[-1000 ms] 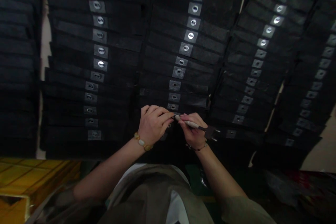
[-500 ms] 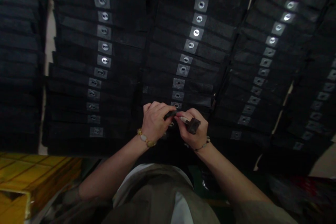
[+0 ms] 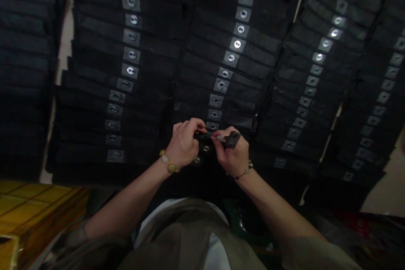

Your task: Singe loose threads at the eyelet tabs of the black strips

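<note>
Black sheets (image 3: pixel 161 48) lie in rows.
Right fingers (image 3: pixel 225 132) pinch a dark-ended stick (image 3: pixel 233 139); left fingers (image 3: pixel 196 123) curl, but their grip I can't tell.

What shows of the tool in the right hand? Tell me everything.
The tool has a pale, narrow shaft and a dark, blocky end; its material is unclear. The right hand pinches the shaft. The dark end points rightward over that hand, the other end toward the left hand, above dark layered pieces. Its tip, and what it touches, are too dark to make out.
</note>
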`<state>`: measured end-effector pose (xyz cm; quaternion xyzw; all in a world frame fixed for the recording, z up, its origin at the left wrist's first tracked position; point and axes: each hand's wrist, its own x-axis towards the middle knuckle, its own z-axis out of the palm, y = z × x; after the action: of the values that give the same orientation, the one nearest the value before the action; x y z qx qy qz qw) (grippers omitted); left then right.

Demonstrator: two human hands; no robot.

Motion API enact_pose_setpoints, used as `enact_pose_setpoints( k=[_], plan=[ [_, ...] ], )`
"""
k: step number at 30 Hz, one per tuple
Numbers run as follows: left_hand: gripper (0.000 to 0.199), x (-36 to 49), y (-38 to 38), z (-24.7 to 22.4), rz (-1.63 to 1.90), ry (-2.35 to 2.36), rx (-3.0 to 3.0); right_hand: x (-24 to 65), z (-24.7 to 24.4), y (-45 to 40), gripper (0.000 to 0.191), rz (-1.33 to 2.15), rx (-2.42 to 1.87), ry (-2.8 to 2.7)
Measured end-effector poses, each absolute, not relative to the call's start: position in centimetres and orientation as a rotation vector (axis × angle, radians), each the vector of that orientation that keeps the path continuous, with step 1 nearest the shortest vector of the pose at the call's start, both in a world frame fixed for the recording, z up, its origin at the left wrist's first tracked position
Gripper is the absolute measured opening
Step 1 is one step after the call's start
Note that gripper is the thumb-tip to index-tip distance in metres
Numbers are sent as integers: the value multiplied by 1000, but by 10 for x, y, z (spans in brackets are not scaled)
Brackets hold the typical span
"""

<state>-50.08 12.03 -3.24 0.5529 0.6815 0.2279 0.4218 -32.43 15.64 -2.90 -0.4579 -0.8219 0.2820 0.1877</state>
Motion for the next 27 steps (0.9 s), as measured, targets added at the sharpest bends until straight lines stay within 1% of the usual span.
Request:
enact_pose_setpoints(
  k=[3,5,8,10,13,14,17,21,27],
  plan=[
    [51,-500,120,-33,590,1701,1383,-316,-31,151,7,903,-1264,-2080],
    [51,-499,120,-33,608,1695,1366,-315,-32,146,8,880,-1243,-2022],
    [47,-499,120,-33,639,1703,1361,-318,-34,142,7,819,-1234,-2081],
    [36,-502,119,-32,674,1719,1386,-318,-35,141,7,852,-1261,-2081],
    [13,-509,114,-28,770,1686,1466,-314,-31,133,7,890,-1279,-1944],
    [10,-511,110,-27,789,1663,1520,-311,-30,129,9,891,-1257,-1904],
    [11,-513,98,-26,686,1646,1725,-305,-33,115,15,938,-1153,-1889],
    [13,-505,85,-33,485,1722,1789,-305,-46,106,13,991,-1107,-1935],
    [12,-500,84,-39,492,1770,1735,-308,-53,107,14,996,-1114,-1920]
  ],
)
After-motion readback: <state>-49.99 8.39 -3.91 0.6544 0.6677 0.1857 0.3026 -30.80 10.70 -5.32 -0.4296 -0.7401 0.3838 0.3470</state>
